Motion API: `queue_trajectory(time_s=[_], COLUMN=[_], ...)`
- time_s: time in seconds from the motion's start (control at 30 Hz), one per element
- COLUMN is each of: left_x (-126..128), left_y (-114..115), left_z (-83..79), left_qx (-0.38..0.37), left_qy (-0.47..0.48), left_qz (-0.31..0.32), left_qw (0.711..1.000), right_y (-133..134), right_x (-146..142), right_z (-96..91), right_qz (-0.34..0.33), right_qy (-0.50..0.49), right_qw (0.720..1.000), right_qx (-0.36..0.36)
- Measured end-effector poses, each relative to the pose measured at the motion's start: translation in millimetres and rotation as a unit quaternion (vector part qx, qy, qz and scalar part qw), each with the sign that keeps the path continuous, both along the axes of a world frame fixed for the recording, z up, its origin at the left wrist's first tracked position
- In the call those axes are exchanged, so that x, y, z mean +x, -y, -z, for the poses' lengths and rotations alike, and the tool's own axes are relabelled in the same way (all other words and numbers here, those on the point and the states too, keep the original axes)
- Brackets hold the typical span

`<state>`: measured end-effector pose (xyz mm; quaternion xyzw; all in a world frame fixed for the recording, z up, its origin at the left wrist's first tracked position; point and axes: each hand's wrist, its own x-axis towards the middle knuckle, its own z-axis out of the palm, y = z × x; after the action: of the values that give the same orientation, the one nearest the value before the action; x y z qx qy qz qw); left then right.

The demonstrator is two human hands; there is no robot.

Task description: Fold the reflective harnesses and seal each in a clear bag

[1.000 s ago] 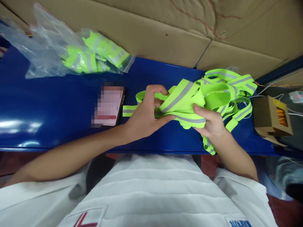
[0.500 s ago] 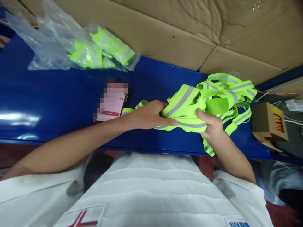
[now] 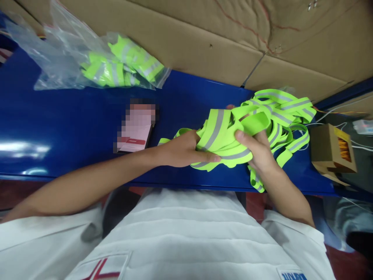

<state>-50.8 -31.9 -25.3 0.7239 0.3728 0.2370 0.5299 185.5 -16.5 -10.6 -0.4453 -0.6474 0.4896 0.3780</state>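
A gathered bundle of neon yellow-green reflective strap [image 3: 217, 134] with a grey stripe is between my hands, above the blue table. My left hand [image 3: 186, 149] grips its left end, thumb laid along the lower edge. From the other side my right hand [image 3: 258, 146] holds the bundle, thumb pressed on top; its other fingers are mostly hidden behind the strap. A loose pile of the same strap [image 3: 282, 105] lies just beyond my right hand. One strap end [image 3: 164, 140] sticks out behind my left wrist.
A phone [image 3: 135, 128] lies left of my hands on the blue table [image 3: 72, 116]. Clear plastic bags [image 3: 61, 62] with folded neon pieces [image 3: 128, 62] rest at the back left. At right stands a small cardboard box [image 3: 332, 149] near white cables. Cardboard [image 3: 204, 42] lines the back.
The strap's upper fold has shifted left and turned more upright. My right hand has moved slightly left, and fingers now show behind the bundle. My left hand still grips its end.
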Motion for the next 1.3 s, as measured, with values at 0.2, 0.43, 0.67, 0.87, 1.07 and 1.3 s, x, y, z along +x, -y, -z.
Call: queue_trajectory(time_s=[0.2,0.43,0.67,0.87,1.07,1.3], left_x=[5.1,8.0,11.8,11.8,3.7,-1.2], left_y=[3.7,3.9,10.8,8.2,2.4,0.1], left_z=[-2.1,2.8,6.1,6.2,-7.5,-10.8], left_qx=[-0.058,-0.052,0.059,0.035,0.017,-0.014], left_qy=[0.031,-0.034,-0.067,-0.068,-0.116,-0.058], left_qz=[-0.081,-0.088,-0.033,0.015,0.047,0.055], left_qw=[0.995,0.994,0.995,0.997,0.992,0.997], right_y=[4.8,11.5,8.0,12.1,9.8,-0.1], right_x=[8.3,3.5,-9.9,-10.8,-5.9,1.3], right_z=[4.4,7.5,13.0,13.2,1.6,-3.3], right_qz=[0.175,-0.032,-0.146,-0.130,-0.099,-0.074], right_qy=[0.120,0.272,0.258,0.232,0.186,0.161], right_qw=[0.909,0.857,0.927,0.944,0.961,0.963], right_qx=[0.360,0.437,0.231,0.197,0.178,0.204])
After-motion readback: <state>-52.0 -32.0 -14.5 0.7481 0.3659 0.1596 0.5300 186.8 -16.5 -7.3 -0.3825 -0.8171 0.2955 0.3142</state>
